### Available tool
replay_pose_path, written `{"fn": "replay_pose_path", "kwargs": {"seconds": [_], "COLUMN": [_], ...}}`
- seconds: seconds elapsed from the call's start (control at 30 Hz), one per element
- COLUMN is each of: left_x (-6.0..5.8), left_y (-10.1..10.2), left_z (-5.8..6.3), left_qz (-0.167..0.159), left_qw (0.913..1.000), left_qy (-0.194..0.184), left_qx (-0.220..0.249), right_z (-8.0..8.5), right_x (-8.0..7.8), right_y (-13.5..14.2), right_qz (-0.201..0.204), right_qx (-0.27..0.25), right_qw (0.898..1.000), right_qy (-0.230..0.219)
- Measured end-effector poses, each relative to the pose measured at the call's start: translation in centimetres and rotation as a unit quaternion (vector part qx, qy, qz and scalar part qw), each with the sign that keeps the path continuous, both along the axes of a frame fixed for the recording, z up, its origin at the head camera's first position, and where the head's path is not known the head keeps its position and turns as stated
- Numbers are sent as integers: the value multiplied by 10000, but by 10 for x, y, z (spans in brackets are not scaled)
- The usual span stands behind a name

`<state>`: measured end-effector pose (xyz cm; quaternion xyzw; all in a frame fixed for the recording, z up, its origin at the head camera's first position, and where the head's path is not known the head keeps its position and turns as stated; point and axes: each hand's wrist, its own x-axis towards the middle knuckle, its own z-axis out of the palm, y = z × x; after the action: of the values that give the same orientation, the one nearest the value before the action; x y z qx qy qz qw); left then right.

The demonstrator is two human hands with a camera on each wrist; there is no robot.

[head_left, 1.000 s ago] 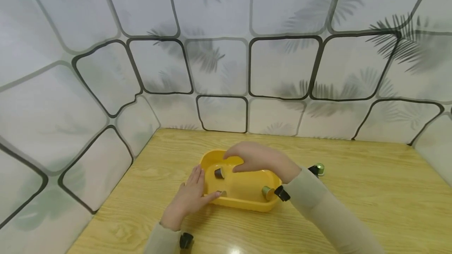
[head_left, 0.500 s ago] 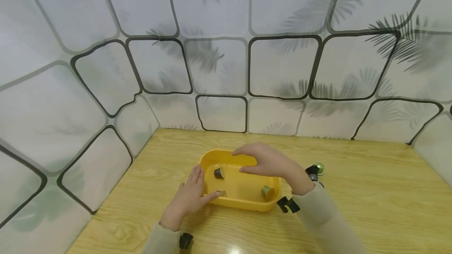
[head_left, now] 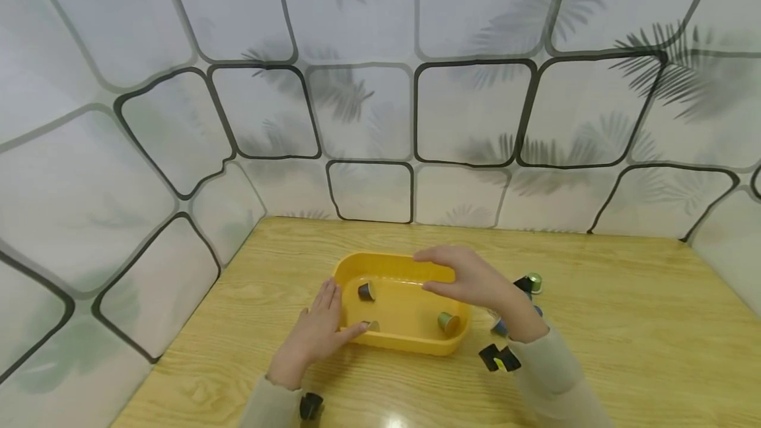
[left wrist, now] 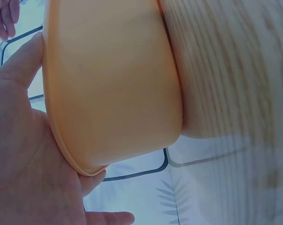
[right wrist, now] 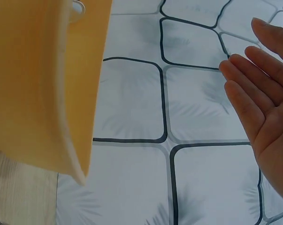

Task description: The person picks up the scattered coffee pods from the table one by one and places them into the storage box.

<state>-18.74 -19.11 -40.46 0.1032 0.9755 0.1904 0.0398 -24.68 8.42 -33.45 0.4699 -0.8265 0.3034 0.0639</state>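
Observation:
A yellow plastic tray [head_left: 398, 343] stands on the wooden table. Inside it lie a dark coffee capsule [head_left: 366, 292] at the left, a green coffee capsule [head_left: 448, 323] at the right and a pale capsule [head_left: 373, 326] partly behind my left thumb. My left hand [head_left: 316, 329] rests on the tray's left end, fingers straight along the rim and thumb over the front edge. In the left wrist view the palm lies against the tray's outer wall [left wrist: 113, 89]. Above the tray's right part hovers my right hand [head_left: 475, 279], fingers extended and holding nothing.
Right of the tray, a green capsule [head_left: 534, 283] and a blue capsule [head_left: 499, 327] lie on the table [head_left: 630, 322], partly hidden by my right wrist. A patterned light cloth wall [head_left: 464, 193] rises behind the table and along its left side.
My right hand has drawn to the right across the tray, uncovering more of its floor and the blue capsule beside it. The left hand and the capsules in the tray stay put.

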Motion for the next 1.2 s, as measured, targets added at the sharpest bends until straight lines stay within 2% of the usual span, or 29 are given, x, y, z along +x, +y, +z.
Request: {"fn": "replay_pose_path", "kwargs": {"seconds": [0.33, 0.57, 0.73, 1.0, 1.2], "left_x": [0, 0, 0, 2, 1], "left_y": [-1, -1, 0, -1, 0], "left_z": [1, 0, 0, 0, 0], "left_qz": [-26, -17, -20, 9, -25], "left_qw": [10000, 10000, 9999, 10000, 10000], "left_qy": [-33, 4, -33, 12, 46], "left_qx": [-27, 22, 97, 11, 6], "right_z": [-12, -17, -21, -25, -32], "right_x": [-1, -2, -3, -1, 2], "right_y": [26, 44, 60, 82, 97], "right_qz": [-290, -578, -677, -902, -1120], "right_qx": [-286, -304, -410, -199, -121], "right_qw": [9991, 9979, 9966, 9956, 9932], "right_qy": [103, 33, 215, 144, 291]}}
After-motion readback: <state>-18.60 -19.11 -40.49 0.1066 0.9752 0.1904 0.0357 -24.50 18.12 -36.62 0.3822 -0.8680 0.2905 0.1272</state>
